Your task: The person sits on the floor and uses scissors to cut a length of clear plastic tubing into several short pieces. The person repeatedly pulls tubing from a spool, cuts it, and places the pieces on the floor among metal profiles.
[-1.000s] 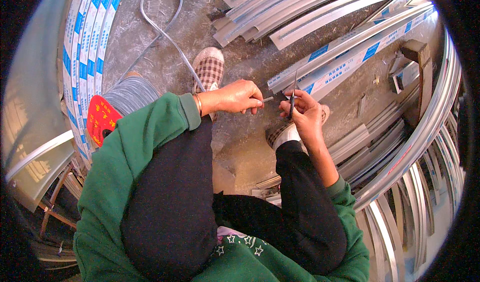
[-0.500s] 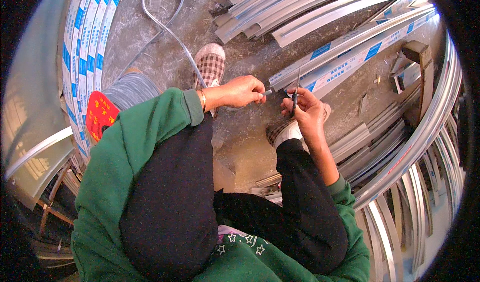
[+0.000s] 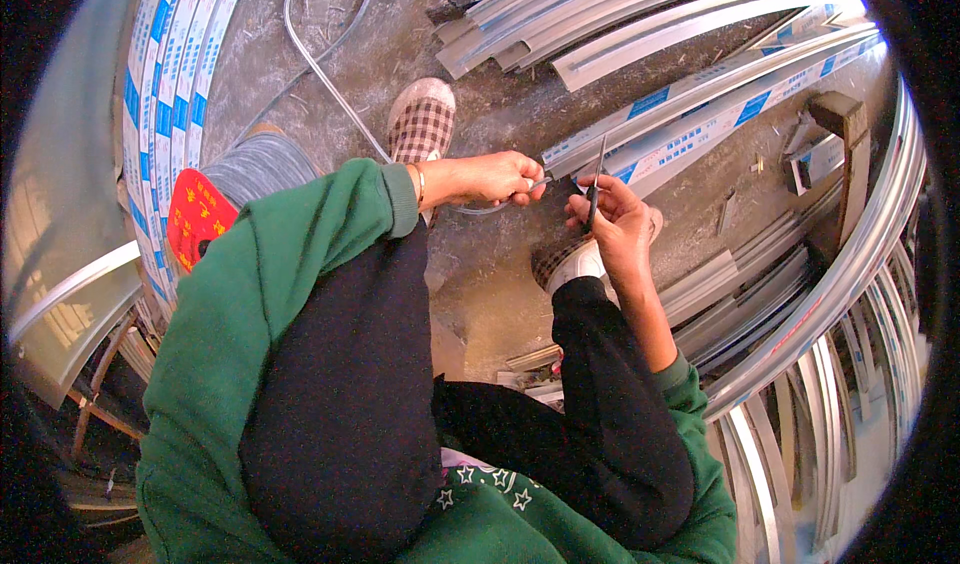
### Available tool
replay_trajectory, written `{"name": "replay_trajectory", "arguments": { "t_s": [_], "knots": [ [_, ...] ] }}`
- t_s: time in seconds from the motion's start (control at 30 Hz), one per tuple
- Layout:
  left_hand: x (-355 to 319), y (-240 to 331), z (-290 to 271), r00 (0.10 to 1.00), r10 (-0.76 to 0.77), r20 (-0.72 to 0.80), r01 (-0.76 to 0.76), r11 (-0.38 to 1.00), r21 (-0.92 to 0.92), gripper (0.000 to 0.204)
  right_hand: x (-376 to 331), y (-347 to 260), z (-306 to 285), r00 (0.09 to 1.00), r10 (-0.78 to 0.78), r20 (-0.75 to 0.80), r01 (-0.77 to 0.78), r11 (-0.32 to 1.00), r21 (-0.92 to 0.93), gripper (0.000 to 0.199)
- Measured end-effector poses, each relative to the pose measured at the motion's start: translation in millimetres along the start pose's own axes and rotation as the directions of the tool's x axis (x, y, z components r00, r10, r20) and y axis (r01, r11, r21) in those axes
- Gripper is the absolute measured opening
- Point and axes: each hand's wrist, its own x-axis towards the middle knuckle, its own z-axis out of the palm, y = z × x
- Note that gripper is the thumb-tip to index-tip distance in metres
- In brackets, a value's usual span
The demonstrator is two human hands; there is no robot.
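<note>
My left hand is closed, its fingertips pinching a thin grey strip. A short end of the strip pokes out past the fingers, and the rest loops over the floor toward a spool wound with the same grey material. My right hand grips a pair of black-handled scissors, their thin blades pointing away from me. Just beyond both hands lie the near ends of metal profiles covered in blue and white film.
More metal profiles are stacked on the floor at the far side. Film-wrapped lengths stand along the left, near the spool's red end disc. A wooden support stands at right, with long curved-looking profiles beside it.
My left hand has moved slightly right, closer to the scissors, and the strip behind it has shifted. The right hand still holds the scissors in nearly the same place.
</note>
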Motion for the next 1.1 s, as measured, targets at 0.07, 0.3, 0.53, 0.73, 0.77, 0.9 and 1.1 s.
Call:
{"name": "replay_trajectory", "arguments": {
  "t_s": [0.07,0.3,0.53,0.73,0.77,0.9,1.1],
  "knots": [
    [1.9,0.3,0.8,1.000,-0.009,0.006,0.009,1.000,-0.012,0.012,0.0,-0.1,0.1,1.000,-0.002,0.000,0.002,1.000,-0.013,0.026],
    [5.3,-5.5,1.0,1.000,0.013,0.017,-0.012,0.997,-0.072,0.013,-0.4,0.5,-2.2,1.000,0.000,-0.004,-0.001,0.999,-0.045,0.027],
    [7.1,-11.3,-1.0,0.999,0.026,0.027,-0.023,0.994,-0.105,0.012,0.8,5.7,-4.4,1.000,-0.021,0.005,0.021,1.000,-0.021,0.026],
    [7.9,-11.8,-2.5,1.000,0.021,0.018,-0.019,0.995,-0.099,0.013,0.8,5.4,-3.9,1.000,-0.003,0.001,0.003,1.000,0.005,0.026],
    [8.1,-11.8,-2.2,0.999,0.029,0.020,-0.027,0.995,-0.096,0.013,0.4,4.6,-3.8,1.000,-0.005,0.003,0.005,1.000,0.005,0.027],
    [9.9,-11.7,-0.4,0.999,0.045,0.009,-0.044,0.997,-0.066,0.013,-0.3,2.0,-2.6,1.000,0.006,0.002,-0.006,1.000,-0.001,0.027],
    [10.1,-12.1,0.3,0.997,0.070,0.027,-0.068,0.996,-0.061,0.014,1.2,3.2,-2.5,1.000,0.002,0.013,-0.002,1.000,-0.004,0.027]
  ]
}}
